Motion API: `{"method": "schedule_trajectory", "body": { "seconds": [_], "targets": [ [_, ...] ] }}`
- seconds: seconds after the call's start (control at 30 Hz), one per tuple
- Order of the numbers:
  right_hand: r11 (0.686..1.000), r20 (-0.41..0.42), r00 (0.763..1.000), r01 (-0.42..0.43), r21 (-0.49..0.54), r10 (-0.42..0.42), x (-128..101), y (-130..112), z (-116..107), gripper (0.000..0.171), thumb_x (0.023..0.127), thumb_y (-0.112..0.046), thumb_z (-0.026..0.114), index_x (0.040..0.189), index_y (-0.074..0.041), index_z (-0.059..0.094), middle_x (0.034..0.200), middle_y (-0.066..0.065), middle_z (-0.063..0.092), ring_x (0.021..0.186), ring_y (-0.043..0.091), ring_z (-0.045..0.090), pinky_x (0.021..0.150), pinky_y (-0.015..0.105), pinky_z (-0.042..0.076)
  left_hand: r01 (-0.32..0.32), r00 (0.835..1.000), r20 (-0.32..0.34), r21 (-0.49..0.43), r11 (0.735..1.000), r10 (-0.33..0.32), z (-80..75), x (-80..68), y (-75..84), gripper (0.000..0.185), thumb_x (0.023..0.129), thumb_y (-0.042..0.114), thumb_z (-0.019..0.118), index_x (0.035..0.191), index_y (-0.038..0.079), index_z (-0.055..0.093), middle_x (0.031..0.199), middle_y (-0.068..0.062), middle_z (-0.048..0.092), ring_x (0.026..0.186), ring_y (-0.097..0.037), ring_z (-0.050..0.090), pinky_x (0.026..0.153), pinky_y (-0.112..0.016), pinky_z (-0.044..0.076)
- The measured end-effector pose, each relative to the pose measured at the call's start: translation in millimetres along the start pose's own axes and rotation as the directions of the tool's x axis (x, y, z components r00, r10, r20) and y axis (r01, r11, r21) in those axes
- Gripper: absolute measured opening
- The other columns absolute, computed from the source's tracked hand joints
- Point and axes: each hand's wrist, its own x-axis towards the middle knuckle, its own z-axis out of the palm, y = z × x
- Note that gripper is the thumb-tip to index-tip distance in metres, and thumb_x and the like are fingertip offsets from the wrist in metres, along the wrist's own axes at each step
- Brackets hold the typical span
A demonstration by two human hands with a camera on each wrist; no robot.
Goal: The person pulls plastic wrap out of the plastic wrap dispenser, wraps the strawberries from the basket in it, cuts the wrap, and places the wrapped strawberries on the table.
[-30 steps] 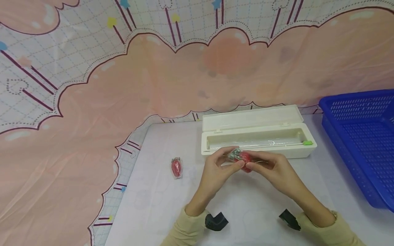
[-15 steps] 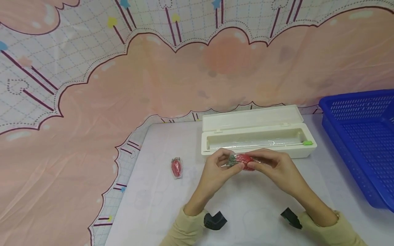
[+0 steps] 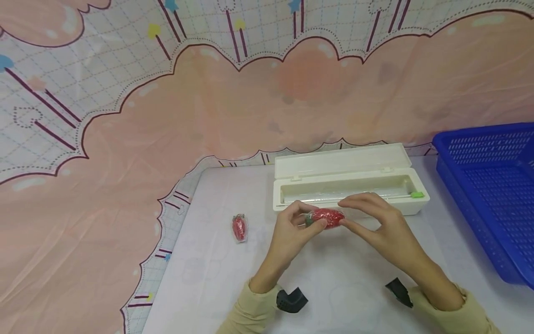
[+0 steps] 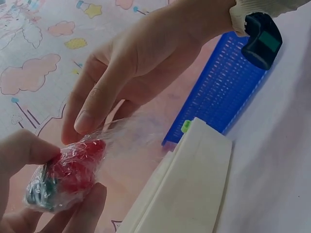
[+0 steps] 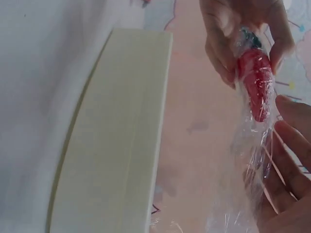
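Left hand (image 3: pixel 292 229) pinches wrapped strawberry (image 3: pixel 327 217) at its leaf end, held above bench (image 3: pixel 208 260) before film box (image 3: pixel 350 188). Right hand (image 3: pixel 381 227), fingers relaxed, touches the film tail. Risk: loose film could unwrap or bunch.

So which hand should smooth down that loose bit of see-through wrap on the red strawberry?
Probably the right hand: its fingers hover loosely beside the clear plastic wrap's loose tail. The left hand already pinches the wrapped red strawberry at its green end.
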Motion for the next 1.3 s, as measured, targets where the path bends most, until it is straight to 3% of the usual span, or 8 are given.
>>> {"method": "schedule_trajectory", "body": {
  "seconds": [0.3, 0.5, 0.67, 0.8, 0.87, 0.97, 1.03, 1.3],
  "targets": [
    [0.982, 0.017, 0.986, 0.164, -0.089, -0.163, 0.2, 4.1, 2.5, 0.063, 0.066, 0.007, 0.087, 0.123, -0.013, 0.07, 0.13, 0.004, 0.065, 0.132, 0.025, 0.049, 0.112, 0.012, 0.03, 0.024, 1.0, -0.016, -0.068, 0.997, -0.025, 1.3, 1.3, -2.1, 0.036, 0.088, 0.01, 0.073, 0.116, -0.003, 0.056, 0.115, -0.016, 0.067, 0.102, -0.019, 0.07, 0.076, -0.024, 0.058],
    [0.976, 0.037, 0.98, 0.196, -0.093, -0.193, -1.1, 8.2, 4.3, 0.06, 0.068, 0.008, 0.084, 0.124, -0.01, 0.069, 0.131, 0.006, 0.064, 0.133, 0.025, 0.048, 0.114, 0.015, 0.03, 0.058, 0.995, 0.084, -0.115, 0.992, -0.048, 2.3, 1.6, -2.4, 0.049, 0.088, 0.008, 0.072, 0.134, 0.001, 0.055, 0.122, -0.018, 0.064, 0.104, -0.017, 0.067, 0.08, -0.025, 0.057],
    [0.975, 0.045, 0.979, 0.203, -0.09, -0.2, -2.5, 10.6, 4.9, 0.057, 0.07, 0.008, 0.082, 0.123, -0.01, 0.07, 0.131, 0.007, 0.064, 0.136, 0.023, 0.047, 0.114, 0.017, 0.03, 0.078, 0.984, 0.165, -0.107, 0.991, -0.06, 3.5, -0.2, -2.2, 0.042, 0.09, 0.005, 0.07, 0.13, -0.003, 0.059, 0.119, -0.024, 0.068, 0.101, -0.016, 0.069, 0.083, -0.026, 0.058],
    [0.964, 0.042, 0.97, 0.244, -0.104, -0.241, -2.2, 13.8, 6.0, 0.041, 0.084, -0.008, 0.078, 0.125, -0.01, 0.069, 0.133, 0.009, 0.064, 0.136, 0.027, 0.047, 0.116, 0.02, 0.029, 0.086, 0.985, 0.157, -0.059, 0.995, -0.076, 4.3, -0.7, -2.7, 0.04, 0.086, 0.007, 0.074, 0.124, -0.003, 0.064, 0.112, -0.019, 0.071, 0.096, -0.012, 0.07, 0.082, -0.026, 0.058],
    [0.956, 0.039, 0.963, 0.271, -0.114, -0.268, -1.6, 15.6, 6.6, 0.034, 0.096, -0.024, 0.067, 0.127, -0.011, 0.068, 0.134, 0.009, 0.063, 0.137, 0.028, 0.047, 0.117, 0.021, 0.028, 0.095, 0.985, 0.145, -0.038, 0.995, -0.088, 4.7, -0.8, -2.9, 0.039, 0.085, 0.008, 0.075, 0.122, -0.002, 0.066, 0.11, -0.016, 0.071, 0.095, -0.012, 0.069, 0.083, -0.026, 0.058],
    [0.94, 0.031, 0.95, 0.312, -0.137, -0.31, 0.1, 17.6, 7.0, 0.039, 0.104, -0.035, 0.05, 0.129, -0.011, 0.067, 0.137, 0.009, 0.061, 0.137, 0.029, 0.047, 0.117, 0.021, 0.028, 0.106, 0.985, 0.141, -0.023, 0.994, -0.102, 4.7, -1.0, -2.7, 0.038, 0.085, 0.009, 0.076, 0.12, 0.0, 0.067, 0.11, -0.014, 0.071, 0.097, -0.014, 0.07, 0.083, -0.027, 0.058],
    [0.93, 0.027, 0.942, 0.335, -0.152, -0.335, 1.1, 18.8, 7.0, 0.046, 0.106, -0.039, 0.04, 0.13, -0.011, 0.066, 0.139, 0.009, 0.06, 0.137, 0.029, 0.046, 0.117, 0.021, 0.028, 0.113, 0.982, 0.153, -0.02, 0.993, -0.109, 4.2, -1.3, -2.0, 0.037, 0.086, 0.01, 0.076, 0.12, 0.0, 0.067, 0.111, -0.014, 0.071, 0.098, -0.015, 0.071, 0.083, -0.029, 0.058],
    [0.938, 0.001, 0.947, 0.318, -0.137, -0.321, 0.5, 24.4, 8.0, 0.045, 0.105, -0.039, 0.042, 0.127, -0.011, 0.068, 0.131, 0.008, 0.066, 0.132, 0.028, 0.052, 0.115, 0.02, 0.031, 0.125, 0.974, 0.196, -0.039, 0.991, -0.115, 4.2, -2.0, 0.9, 0.038, 0.086, 0.012, 0.075, 0.122, 0.001, 0.066, 0.113, -0.011, 0.071, 0.1, -0.016, 0.07, 0.084, -0.03, 0.058]
  ]
}}
